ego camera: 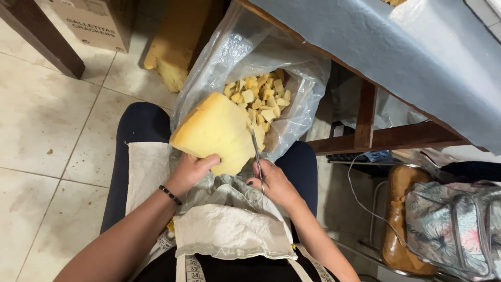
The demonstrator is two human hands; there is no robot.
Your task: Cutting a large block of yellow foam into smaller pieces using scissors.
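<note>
Left hand [192, 169] fingers clamp yellow foam block [216, 133]; right hand [274, 183] fingers grip scissors [255, 151].

Your yellow foam block [216, 133] is a thick slab with one rounded end and a paler, smooth top face. It sits tilted above your lap, its rounded end pointing up and away toward the mouth of the clear plastic bag. Its near edge is uneven, with a slit running into it from the lower right side. The scissors [257, 156] are slim and metal, standing nearly upright with their blades pushed into that slit along the block's right edge, tips pointing away from you; how far apart the blades are cannot be made out.
</note>
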